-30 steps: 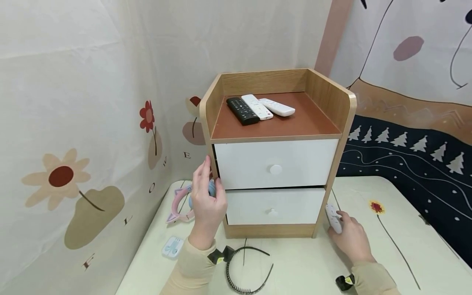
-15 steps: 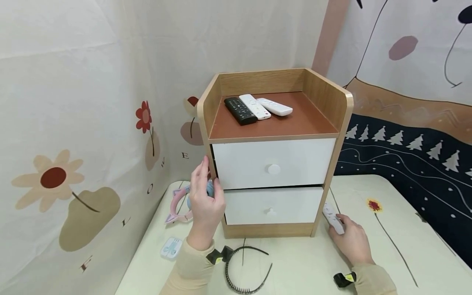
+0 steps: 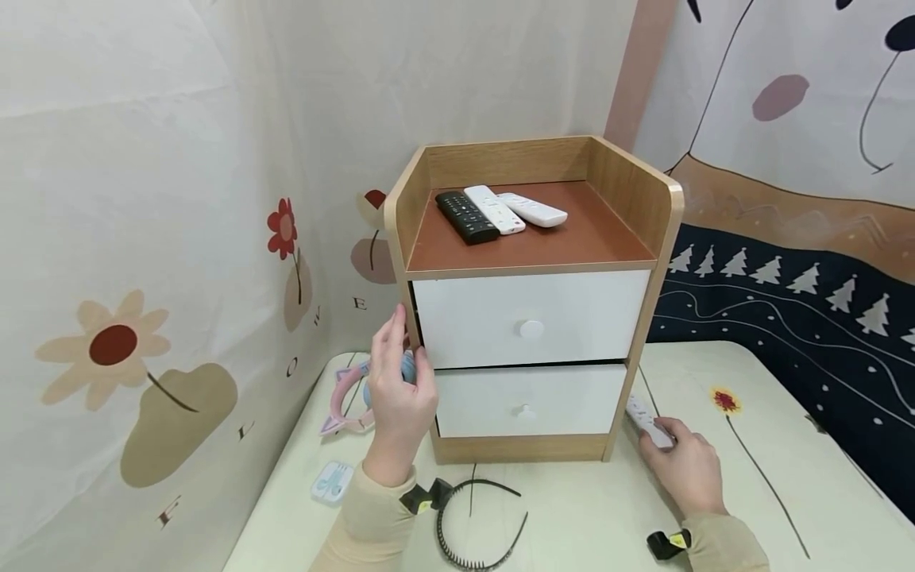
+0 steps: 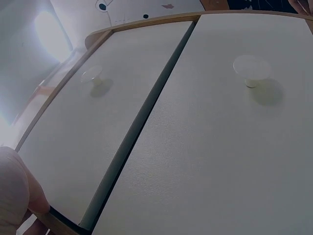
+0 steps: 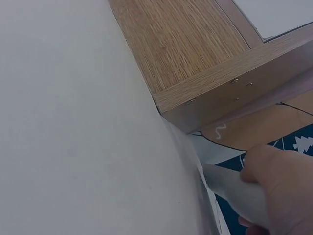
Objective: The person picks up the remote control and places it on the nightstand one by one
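Observation:
A small wooden cabinet (image 3: 520,450) with two white drawers stands in the middle of the head view. My left hand (image 3: 402,389) rests against its left side, fingers extended along the panel and thumb near the front edge. In the left wrist view the thumb (image 4: 32,191) lies by the upper drawer's edge. Beside the cabinet's lower right side, my right hand (image 3: 682,465) holds a white remote control (image 3: 649,425), pinched between thumb and fingers. The right wrist view shows that white remote control (image 5: 237,193) low against the table surface, its buttons out of sight.
On the cabinet top lie a black remote (image 3: 467,217) and two white remotes (image 3: 495,208). A black headband (image 3: 446,532) lies in front. To the left are pink-and-blue cat-ear headphones (image 3: 341,405) and a case with earphones (image 3: 332,482). Printed cloth hangs behind.
The held remote turns and shifts slightly in my right hand beside the cabinet. My left hand stays against the cabinet's side. The head view shifts a little.

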The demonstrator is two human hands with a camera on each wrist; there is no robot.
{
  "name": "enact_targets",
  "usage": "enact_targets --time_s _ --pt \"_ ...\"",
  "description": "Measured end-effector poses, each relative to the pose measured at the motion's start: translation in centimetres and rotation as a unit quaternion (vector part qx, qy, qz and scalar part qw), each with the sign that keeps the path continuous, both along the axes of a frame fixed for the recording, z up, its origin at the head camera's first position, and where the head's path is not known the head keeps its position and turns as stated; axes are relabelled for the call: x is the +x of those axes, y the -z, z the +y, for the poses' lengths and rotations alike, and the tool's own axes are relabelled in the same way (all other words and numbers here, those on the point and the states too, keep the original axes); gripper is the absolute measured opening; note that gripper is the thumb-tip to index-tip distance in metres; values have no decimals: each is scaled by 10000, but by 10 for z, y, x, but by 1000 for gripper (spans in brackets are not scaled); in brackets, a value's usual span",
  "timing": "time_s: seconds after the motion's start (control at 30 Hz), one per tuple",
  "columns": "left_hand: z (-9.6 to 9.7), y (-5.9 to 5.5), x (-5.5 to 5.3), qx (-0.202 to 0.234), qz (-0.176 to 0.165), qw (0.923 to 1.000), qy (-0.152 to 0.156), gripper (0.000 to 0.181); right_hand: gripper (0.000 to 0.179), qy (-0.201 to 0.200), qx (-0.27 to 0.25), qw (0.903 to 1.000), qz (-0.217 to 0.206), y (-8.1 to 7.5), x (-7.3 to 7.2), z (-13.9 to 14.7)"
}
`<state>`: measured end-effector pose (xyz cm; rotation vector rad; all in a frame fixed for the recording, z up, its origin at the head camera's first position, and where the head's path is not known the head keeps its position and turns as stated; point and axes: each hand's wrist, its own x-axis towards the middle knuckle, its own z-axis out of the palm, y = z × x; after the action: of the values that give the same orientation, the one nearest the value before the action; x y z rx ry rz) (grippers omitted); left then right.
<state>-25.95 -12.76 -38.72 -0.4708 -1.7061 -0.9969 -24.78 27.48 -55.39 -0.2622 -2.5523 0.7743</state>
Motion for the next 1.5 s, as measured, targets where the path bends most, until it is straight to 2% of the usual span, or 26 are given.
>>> enact_targets --time_s 0.23,0.4,0.57,0.73,0.9,1.03,1.33,1.43,1.5 --pt "1 1 -1 68 -17 10000 28 65 45 342 -269 9979 480 -20 6 0" --pt "2 1 -2 73 -2 10000 36 65 40 403 -218 9894 1380 -40 8 3" --pt "3 2 -4 98 -37 9999 64 64 37 357 -166 9734 2257 -68 13 2" --pt "4 2 -4 164 -22 9998 83 63 38 166 -231 9566 2900 -100 17 -1" --pt "5 2 -4 125 -15 9999 87 63 38 197 -286 9450 3253 -134 21 -2" --pt "5 0 -3 118 -10 9999 112 63 38 396 -353 9338 3538 -160 20 -3" --pt "2 1 -2 105 -23 9999 56 63 38 435 -534 8947 4414 -213 18 -11" --pt "1 2 -3 96 -26 10000 6 63 37 589 -681 8837 4593 -228 20 -16" --pt "0 2 -3 79 -30 10000 -31 63 36 721 -845 8730 4748 -238 21 -21"
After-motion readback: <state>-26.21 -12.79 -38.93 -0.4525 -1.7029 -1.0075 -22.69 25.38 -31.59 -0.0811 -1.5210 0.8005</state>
